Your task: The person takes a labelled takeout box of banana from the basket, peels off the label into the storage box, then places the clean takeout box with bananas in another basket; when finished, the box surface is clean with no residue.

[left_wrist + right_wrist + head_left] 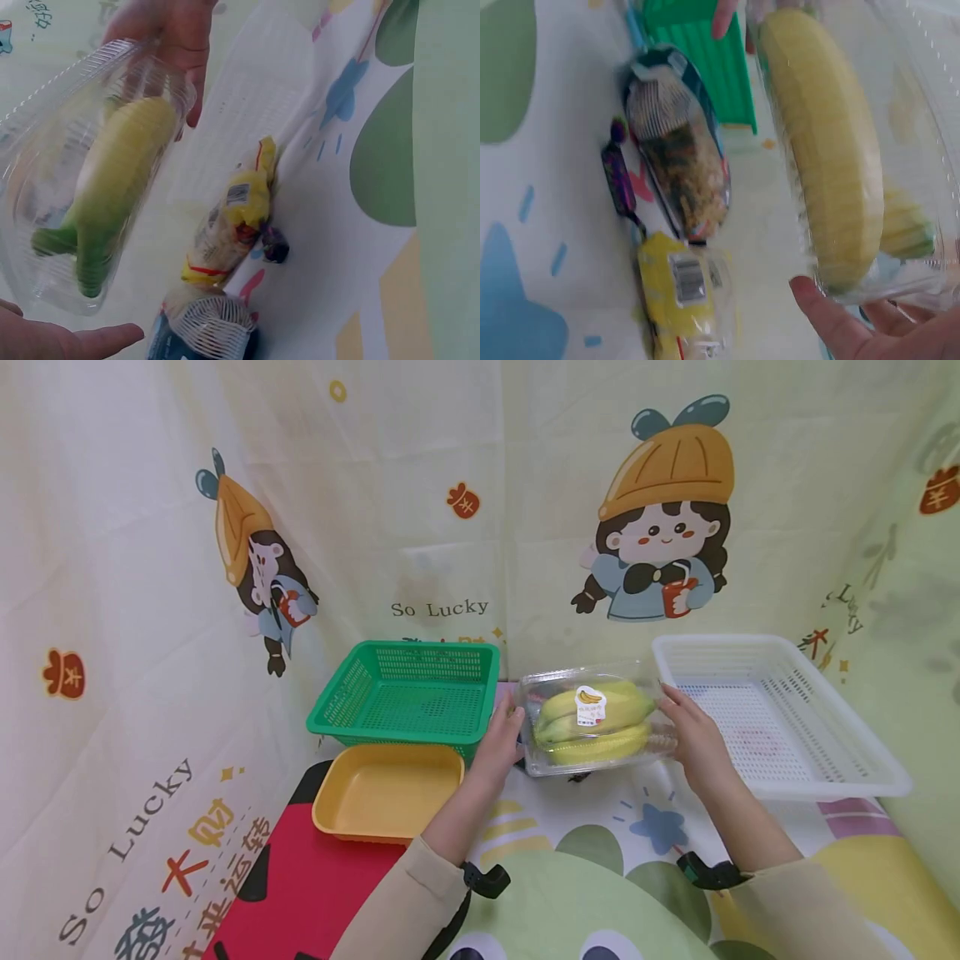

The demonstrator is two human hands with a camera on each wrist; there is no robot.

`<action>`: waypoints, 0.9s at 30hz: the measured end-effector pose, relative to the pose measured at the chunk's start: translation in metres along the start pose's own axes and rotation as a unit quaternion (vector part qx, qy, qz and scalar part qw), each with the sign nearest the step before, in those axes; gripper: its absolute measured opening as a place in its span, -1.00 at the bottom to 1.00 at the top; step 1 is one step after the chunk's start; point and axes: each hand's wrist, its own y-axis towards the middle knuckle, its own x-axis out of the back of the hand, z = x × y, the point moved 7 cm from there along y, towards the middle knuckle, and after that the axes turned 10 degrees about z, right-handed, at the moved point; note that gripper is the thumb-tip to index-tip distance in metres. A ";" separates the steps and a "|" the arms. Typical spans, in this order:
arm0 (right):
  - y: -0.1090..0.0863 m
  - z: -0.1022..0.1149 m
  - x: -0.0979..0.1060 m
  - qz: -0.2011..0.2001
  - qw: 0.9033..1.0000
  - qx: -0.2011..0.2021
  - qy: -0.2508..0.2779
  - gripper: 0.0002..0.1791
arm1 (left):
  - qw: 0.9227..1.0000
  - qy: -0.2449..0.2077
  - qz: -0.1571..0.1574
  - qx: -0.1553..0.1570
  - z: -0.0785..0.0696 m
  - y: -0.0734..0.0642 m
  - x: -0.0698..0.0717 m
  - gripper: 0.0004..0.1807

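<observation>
Both hands hold a clear plastic box (551,680) of bananas between them, raised over the table and slightly tilted. Through its lid show yellow bananas (592,748) with greenish ends, and a white sticker (590,707) with a banana picture. My left hand (498,739) grips the left end of the box. At the opposite end, my right hand (699,739) has its thumb on the near side and fingers behind. Below the box, the wrist views show a yellow packet (673,289) with a barcode, a dark blue bag (676,135) of food and a small purple wrapped piece (618,180).
A green basket (405,737) stands at the back left, with a yellow tray (386,797) in front of it. To the right is a white basket (825,789). A printed curtain (540,527) hangs behind the patterned tablecloth (585,893).
</observation>
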 end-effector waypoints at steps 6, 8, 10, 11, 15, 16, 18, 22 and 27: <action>-0.013 -0.004 -0.013 -0.044 0.999 -0.007 0.008 -0.29 | 1.000 -0.005 0.003 0.000 0.006 0.000 0.000 -0.14; -0.016 -0.005 -0.018 -0.046 0.999 -0.003 0.018 -0.29 | 1.000 -0.002 0.003 -0.005 0.006 0.000 0.001 -0.13; -0.019 -0.005 -0.023 -0.043 0.999 0.003 0.023 -0.28 | 1.000 -0.008 0.003 -0.005 0.005 0.000 0.001 -0.15; -0.020 -0.006 -0.024 -0.040 0.999 0.005 0.023 -0.26 | 1.000 -0.014 0.004 -0.005 0.005 0.000 0.001 -0.17; -0.023 -0.005 -0.028 -0.024 0.999 0.020 0.009 -0.21 | 1.000 -0.018 -0.009 0.001 0.005 -0.002 0.004 -0.24; -0.023 -0.005 -0.029 -0.019 1.000 0.022 0.001 -0.20 | 1.000 -0.016 -0.014 0.002 0.005 -0.002 0.006 -0.25; -0.024 -0.004 -0.029 -0.011 1.000 0.025 -0.004 -0.19 | 1.000 -0.009 -0.025 0.000 0.004 -0.002 0.009 -0.29; -0.022 -0.002 -0.029 0.012 0.999 0.031 -0.007 -0.19 | 0.999 -0.010 -0.034 -0.001 0.003 -0.002 0.014 -0.27; -0.012 0.001 -0.029 0.050 0.996 0.065 -0.020 -0.21 | 0.999 -0.033 -0.033 -0.008 0.002 -0.002 0.018 -0.24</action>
